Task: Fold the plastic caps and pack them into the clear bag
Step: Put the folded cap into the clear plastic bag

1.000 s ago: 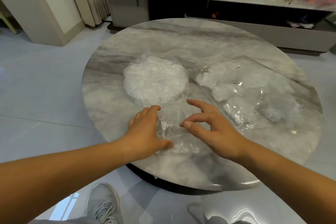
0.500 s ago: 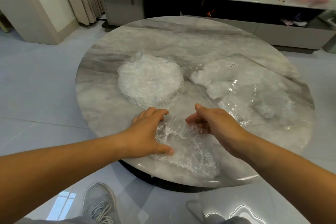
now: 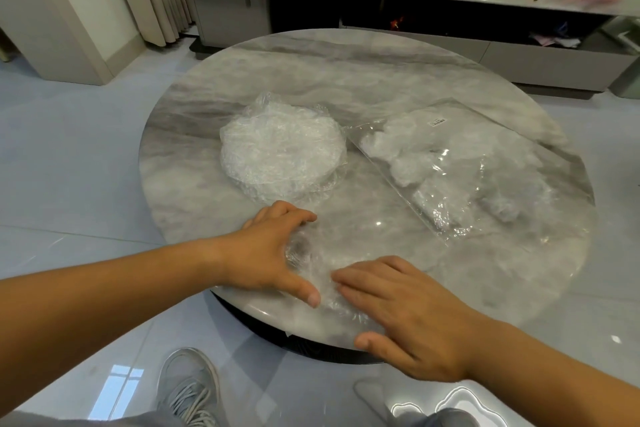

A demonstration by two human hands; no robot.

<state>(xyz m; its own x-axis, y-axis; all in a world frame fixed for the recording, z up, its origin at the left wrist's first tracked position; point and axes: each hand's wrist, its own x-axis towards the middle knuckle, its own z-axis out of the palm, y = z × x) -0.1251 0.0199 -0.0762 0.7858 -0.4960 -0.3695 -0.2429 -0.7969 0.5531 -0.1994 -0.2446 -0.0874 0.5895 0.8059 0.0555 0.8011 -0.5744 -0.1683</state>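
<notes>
Cap stack [image 3: 282,152] lies left of clear bag [image 3: 485,177].

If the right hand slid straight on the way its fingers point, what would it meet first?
Its fingers point up-left across the plastic cap under both hands, so the right hand would likely meet the left hand first, near its thumb.

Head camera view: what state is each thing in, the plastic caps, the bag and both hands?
cap being folded, crumpled flat on the table, under both hands.
clear bag, lying flat, folded caps inside.
stack of caps, unfolded, piled beside the bag.
left hand, fingers relaxed, resting on the cap.
right hand, fingers straight, pressing the cap.
</notes>
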